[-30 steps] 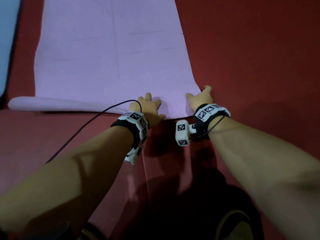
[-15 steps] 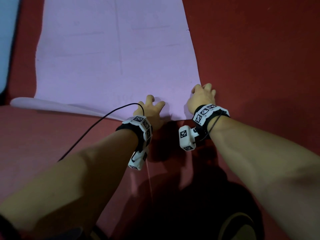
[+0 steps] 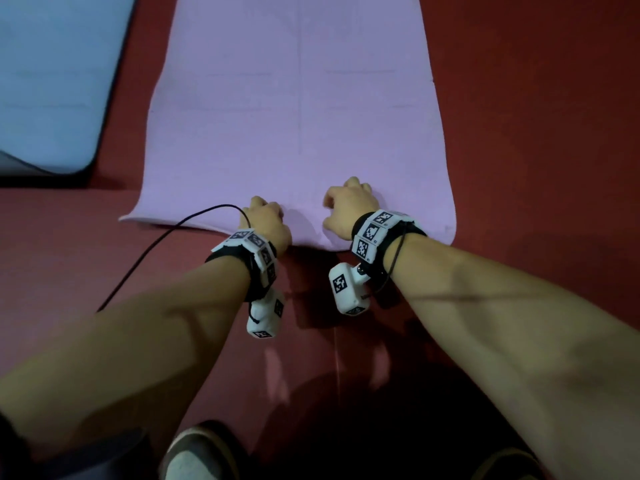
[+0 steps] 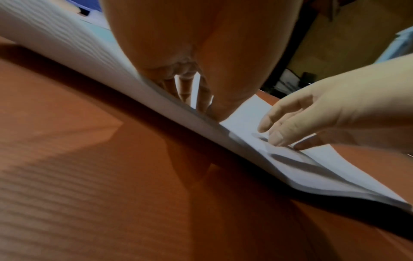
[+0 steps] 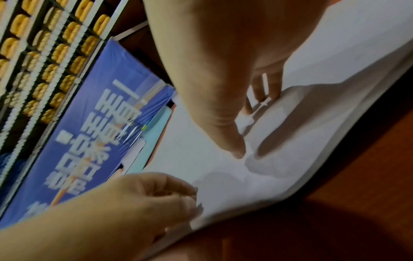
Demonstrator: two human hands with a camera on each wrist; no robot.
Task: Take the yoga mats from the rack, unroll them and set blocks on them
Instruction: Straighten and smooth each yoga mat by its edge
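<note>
We press our left hand (image 3: pixel 268 225) and right hand (image 3: pixel 349 209), fingers loosely curled and holding nothing, onto the pink mat (image 3: pixel 294 116) edge beneath our fingertips to flatten its curl.

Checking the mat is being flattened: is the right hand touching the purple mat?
Touching. In the right wrist view the right hand's thumb tip and fingertips press on the purple mat, meeting their own shadows there.
</note>
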